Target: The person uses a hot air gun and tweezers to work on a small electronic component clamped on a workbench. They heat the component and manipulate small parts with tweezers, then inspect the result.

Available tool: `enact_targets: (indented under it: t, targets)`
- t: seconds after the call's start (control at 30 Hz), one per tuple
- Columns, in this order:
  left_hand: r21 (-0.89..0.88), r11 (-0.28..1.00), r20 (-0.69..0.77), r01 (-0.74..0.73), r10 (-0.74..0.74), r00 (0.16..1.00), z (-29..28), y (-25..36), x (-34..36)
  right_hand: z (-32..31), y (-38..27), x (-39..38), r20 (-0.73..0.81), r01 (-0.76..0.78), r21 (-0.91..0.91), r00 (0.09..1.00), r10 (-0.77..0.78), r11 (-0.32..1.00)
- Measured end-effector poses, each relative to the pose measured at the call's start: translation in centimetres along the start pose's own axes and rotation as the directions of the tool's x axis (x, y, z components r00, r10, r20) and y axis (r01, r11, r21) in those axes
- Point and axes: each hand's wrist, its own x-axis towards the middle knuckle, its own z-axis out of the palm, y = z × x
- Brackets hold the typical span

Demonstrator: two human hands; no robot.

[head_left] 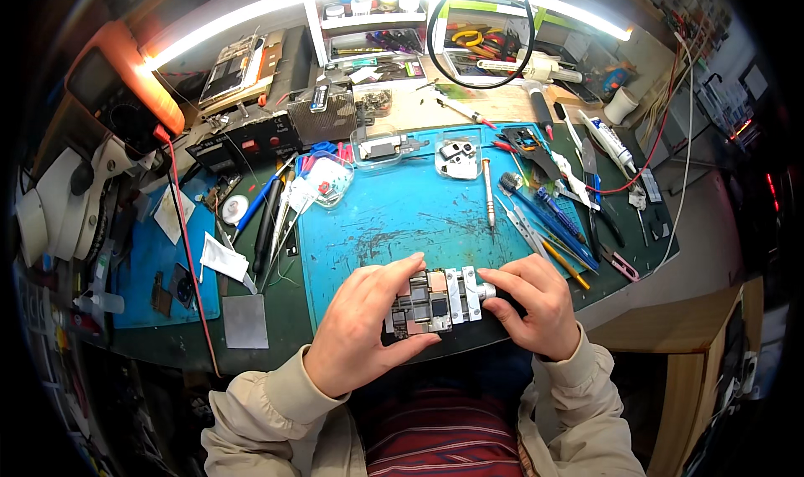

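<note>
Near the front edge of the blue work mat, a small circuit board [416, 305] sits in a silver metal clamp holder [463, 295]. My left hand [358, 318] is closed round the holder's left end, thumb at the near edge and fingers at the far edge. At the other end, my right hand [536, 303] pinches the round metal knob [487, 290] between thumb and fingers. Part of the board's left side is hidden behind my left hand. Beyond my right hand lie tweezers [523, 230] and a silver screwdriver [488, 194].
Small clear boxes of parts [459, 154] stand at the mat's far edge. Brushes and pens [559, 221] crowd the right. An orange multimeter [126, 83] stands far left, its red cable [180, 226] running down the bench. A black cable loop [431, 37] hangs overhead.
</note>
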Motion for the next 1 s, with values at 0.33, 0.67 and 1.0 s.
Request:
enact_targets:
  t: [0.33,0.67,1.0]
  targets:
    - [-0.003,1.000,-0.002,0.001,-0.001,1.000,0.09,-0.06,-0.06,0.08,0.30,0.28,-0.012,0.033,-0.002,0.999,-0.034,0.999]
    - [0.063,0.997,0.053,-0.054,0.051,0.997,-0.32,0.25,0.33,-0.11,0.20,0.22,-0.014,0.022,0.015,1.000,-0.022,1.000]
    - [0.181,0.978,0.112,-0.103,0.083,0.990,0.00,0.55,0.03,-0.26,0.36,0.04,-0.013,0.026,0.042,1.000,-0.026,0.999]
